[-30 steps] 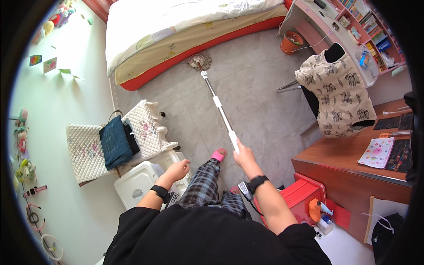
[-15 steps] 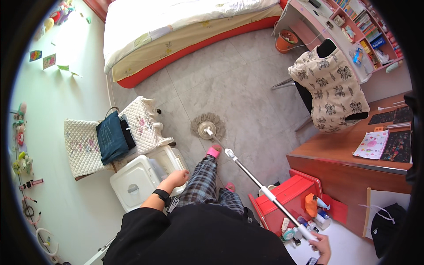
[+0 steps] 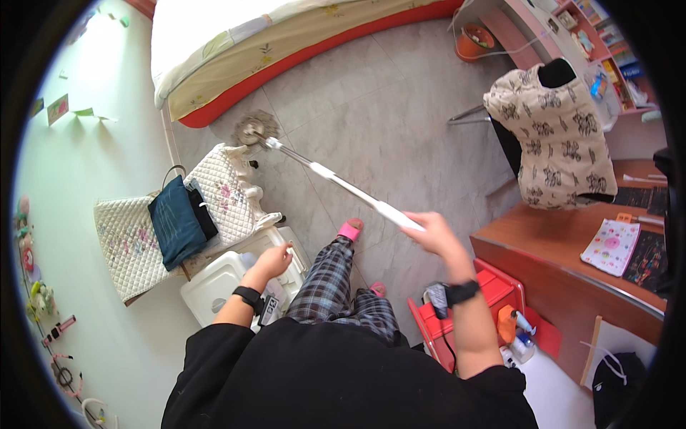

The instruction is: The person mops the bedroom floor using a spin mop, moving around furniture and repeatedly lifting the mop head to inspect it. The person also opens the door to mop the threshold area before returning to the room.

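My right hand (image 3: pixel 433 234) is closed around the upper end of a mop handle (image 3: pixel 346 184), white and silver, which slants away to the far left. At its far end the round mop head (image 3: pixel 251 131), with grey strands, lies on the floor between the bed and the quilted-covered seat; it is blurred. My left hand (image 3: pixel 271 262) hangs loosely curled above the white plastic bins, holding nothing that I can see. Each wrist wears a black band. Below me are my plaid trouser legs and pink slippers (image 3: pixel 350 229).
A bed (image 3: pixel 300 50) with a red base stands far off. At left, a dark teal bag (image 3: pixel 179 225) lies on the quilted cover (image 3: pixel 227 182) beside white bins (image 3: pixel 211 286). Right are a cloth-covered chair (image 3: pixel 550 136), a wooden desk (image 3: pixel 522 229), a red storage box (image 3: pixel 493 286) and an orange bucket (image 3: pixel 474 43).
My right hand has swung forward and inward from the lower right with the mop handle. The mop head has slid across the floor to the far left. My left hand has risen slightly.
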### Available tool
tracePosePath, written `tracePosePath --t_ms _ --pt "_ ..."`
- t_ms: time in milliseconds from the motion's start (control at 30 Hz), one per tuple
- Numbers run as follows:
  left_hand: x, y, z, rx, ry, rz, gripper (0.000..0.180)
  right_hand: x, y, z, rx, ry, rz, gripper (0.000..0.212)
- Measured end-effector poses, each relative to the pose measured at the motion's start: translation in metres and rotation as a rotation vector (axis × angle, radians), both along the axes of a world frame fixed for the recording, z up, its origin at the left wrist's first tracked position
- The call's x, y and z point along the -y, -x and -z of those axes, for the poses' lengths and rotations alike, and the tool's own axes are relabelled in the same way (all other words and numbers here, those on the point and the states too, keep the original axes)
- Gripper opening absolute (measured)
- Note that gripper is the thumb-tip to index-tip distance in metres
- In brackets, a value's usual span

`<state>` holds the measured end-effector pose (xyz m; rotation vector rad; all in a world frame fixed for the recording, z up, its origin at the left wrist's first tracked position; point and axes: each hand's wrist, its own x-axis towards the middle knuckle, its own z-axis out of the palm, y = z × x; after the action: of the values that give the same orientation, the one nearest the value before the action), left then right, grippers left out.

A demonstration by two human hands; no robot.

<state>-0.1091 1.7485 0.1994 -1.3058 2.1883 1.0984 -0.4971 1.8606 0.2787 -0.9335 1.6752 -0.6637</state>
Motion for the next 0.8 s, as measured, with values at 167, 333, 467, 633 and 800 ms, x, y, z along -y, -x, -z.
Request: tracePosePath --t_ms 167,333,467,633,800 --pt "0.036 0.014 0.015 -0.060 0.207 0.001 0.041 0.019 -0.097 0.035 -0.168 0.079 0.007 0.034" --pt "0.015 0.050 0.044 -0.022 0.244 -0.114 0.062 -0.084 -0.095 0.037 -0.109 0.109 0.042 0.037" --pt "-0.085 0.083 0.079 0.012 0.062 -0.279 0.082 -0.245 -0.097 0.025 -0.080 0.020 0.123 0.039" --pt "-0.255 0.122 0.086 0.097 -0.427 -0.614 0.096 -0.441 -0.110 -0.091 -0.100 -0.174 0.205 0.042" --pt "-0.394 0.143 0.045 0.085 -0.998 -0.665 0.092 -0.535 -0.106 -0.227 -0.126 -0.542 0.384 0.043"
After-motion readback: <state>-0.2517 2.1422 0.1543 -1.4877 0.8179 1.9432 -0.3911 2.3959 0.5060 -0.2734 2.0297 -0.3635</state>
